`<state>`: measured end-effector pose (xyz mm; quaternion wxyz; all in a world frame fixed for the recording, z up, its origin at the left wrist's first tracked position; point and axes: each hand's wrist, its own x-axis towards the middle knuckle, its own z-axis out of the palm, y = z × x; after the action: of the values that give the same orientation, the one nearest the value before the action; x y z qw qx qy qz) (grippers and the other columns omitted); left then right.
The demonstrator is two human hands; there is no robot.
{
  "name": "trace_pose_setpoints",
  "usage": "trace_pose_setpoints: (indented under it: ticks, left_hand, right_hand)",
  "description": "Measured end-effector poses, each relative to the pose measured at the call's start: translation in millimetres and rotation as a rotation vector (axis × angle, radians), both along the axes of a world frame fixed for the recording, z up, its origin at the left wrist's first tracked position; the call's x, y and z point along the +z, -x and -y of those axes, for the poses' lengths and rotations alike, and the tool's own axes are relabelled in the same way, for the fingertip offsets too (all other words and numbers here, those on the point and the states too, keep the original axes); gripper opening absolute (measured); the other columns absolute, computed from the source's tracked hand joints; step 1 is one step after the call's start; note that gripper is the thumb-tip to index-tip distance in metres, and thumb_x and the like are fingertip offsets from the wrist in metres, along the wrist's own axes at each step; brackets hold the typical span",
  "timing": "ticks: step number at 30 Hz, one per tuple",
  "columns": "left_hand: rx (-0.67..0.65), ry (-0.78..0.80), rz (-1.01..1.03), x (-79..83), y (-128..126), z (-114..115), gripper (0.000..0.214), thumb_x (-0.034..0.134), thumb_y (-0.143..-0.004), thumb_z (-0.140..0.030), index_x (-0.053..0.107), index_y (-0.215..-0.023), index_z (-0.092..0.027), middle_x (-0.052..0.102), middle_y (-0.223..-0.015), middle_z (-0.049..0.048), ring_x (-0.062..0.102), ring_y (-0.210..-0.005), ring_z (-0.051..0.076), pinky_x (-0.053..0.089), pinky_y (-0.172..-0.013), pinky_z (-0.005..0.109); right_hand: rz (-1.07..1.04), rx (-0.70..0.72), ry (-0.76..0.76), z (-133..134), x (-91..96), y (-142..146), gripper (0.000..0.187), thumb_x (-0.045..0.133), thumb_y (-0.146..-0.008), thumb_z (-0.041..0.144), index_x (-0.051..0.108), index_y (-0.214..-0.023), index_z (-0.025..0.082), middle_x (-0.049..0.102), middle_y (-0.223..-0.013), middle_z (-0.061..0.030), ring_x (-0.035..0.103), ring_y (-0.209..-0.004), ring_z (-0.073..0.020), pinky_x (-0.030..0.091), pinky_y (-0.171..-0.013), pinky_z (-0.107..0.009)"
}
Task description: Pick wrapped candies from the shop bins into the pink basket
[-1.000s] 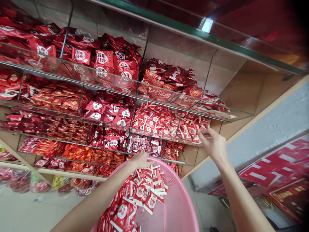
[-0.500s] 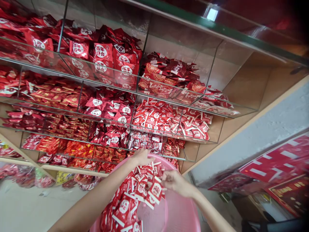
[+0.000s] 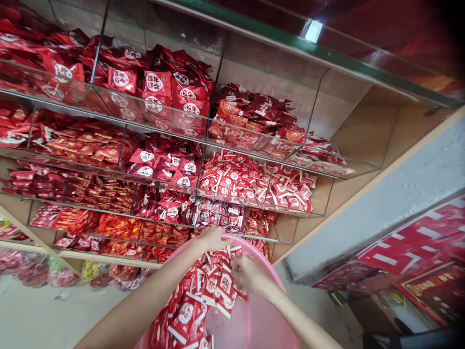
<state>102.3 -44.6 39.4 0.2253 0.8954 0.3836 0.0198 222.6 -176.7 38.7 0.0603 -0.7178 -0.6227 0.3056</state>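
Observation:
A round pink plastic basket stands in front of me, its left and far parts heaped with small red packets that have white edges and round pale labels. My left hand is at the basket's far rim, its fingers bent over the edge and partly hidden. Inside the basket, my right hand has its fingers curled against the right side of the heap. It appears closed on a red packet, though its fingertips are hidden among the packets.
Behind the basket rises a shelf rack with glass fronts and dividers, stacked with red packets. Filled plastic bags lie beneath it at left. To the right are a grey wall, red printed sheets and a box.
My right hand has moved slightly left, deeper into the packets, and its fingers look more curled. The left hand has stayed at the rim. The view has shifted slightly.

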Motion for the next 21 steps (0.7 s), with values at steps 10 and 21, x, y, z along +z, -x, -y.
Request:
trace_pose_setpoints:
  ticks: [10, 21]
  left_hand:
    - [0.003, -0.010, 0.000, -3.8, 2, 2, 0.052, 0.037, -0.075, -0.060, 0.060, -0.095, -0.018, 0.064, -0.096, 0.0120, 0.059, -0.091, 0.028, 0.047, -0.074, 0.036]
    - [0.010, 0.000, 0.011, -5.4, 3, 0, 0.056, 0.038, -0.074, -0.063, 0.060, -0.097, -0.017, 0.064, -0.097, 0.0123, 0.060, -0.091, 0.027, 0.046, -0.075, 0.034]
  right_hand:
    - [0.312, -0.021, -0.118, -1, 14.5, 13, 0.011, 0.046, -0.075, 0.018, 0.057, -0.073, 0.020, 0.064, -0.075, -0.0041, 0.058, -0.070, -0.0173, 0.028, -0.052, -0.023]
    - [0.159, -0.288, -0.469, -11, 73.2, -56, 0.034, 0.037, -0.084, 0.045, 0.056, -0.068, 0.021, 0.061, -0.052, -0.0007, 0.055, -0.047, -0.0141, 0.034, -0.050, -0.022]
